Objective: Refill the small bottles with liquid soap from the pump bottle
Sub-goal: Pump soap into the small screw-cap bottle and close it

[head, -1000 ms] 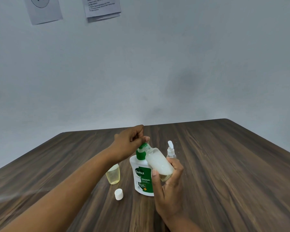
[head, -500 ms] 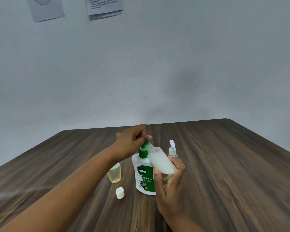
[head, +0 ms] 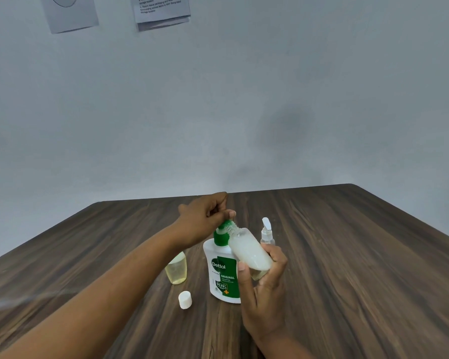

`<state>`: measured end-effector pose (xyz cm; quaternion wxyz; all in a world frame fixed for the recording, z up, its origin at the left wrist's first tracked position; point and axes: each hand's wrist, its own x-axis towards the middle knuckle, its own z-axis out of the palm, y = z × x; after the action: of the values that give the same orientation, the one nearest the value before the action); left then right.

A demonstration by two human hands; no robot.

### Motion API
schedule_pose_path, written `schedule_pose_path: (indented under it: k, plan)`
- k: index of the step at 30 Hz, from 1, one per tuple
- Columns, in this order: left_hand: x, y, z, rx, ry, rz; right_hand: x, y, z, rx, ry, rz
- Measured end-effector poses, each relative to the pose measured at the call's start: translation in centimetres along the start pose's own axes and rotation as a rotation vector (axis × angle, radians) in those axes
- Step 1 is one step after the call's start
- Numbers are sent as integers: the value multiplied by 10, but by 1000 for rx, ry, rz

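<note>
Curling round the tilted small bottle [head: 249, 252], the fingers [head: 271, 252] of the right hand [head: 263, 288] wrap its far side, and the thumb lies against its near side low down, close to the base. That bottle is held in the air, leaning up and to the left, and holds a cloudy white liquid with a thin clearer layer near the bottom. Its open, threaded neck meets the spout of the green pump.

The left hand [head: 205, 224] sits on top of that pump. Its fingers are bent into a loose fist and the thumb lies across the pump head, so the hand grips the top of the pump bottle [head: 222, 275]. How far down the pump is pushed cannot be told. The pump bottle stands upright on the table [head: 347, 255], white with a green label, touching the right thumb on its right side.

Just to its left, partly behind the left forearm, stands a second small bottle [head: 176, 269] with pale yellow liquid, uncapped. A white cap [head: 185, 299] rests on the table in front of it, apart from both bottles. Behind the right hand stands a clear spray bottle [head: 267, 233] with a white nozzle.

Beyond the dark wood table is a pale wall [head: 270, 99], with two sheets of paper [head: 162, 9] pinned high up on the left.
</note>
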<state>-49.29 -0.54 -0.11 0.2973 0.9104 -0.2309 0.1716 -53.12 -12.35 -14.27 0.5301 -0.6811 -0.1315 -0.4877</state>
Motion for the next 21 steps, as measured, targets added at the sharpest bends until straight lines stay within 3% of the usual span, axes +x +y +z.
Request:
schedule_pose_path:
  k: [8, 21]
  plan:
    - [1, -3, -3, -86, 10, 58, 0, 0, 0, 0, -23, -2]
    - [-4, -4, 4, -86, 65, 9, 0, -2, -1, 12, 2, -14]
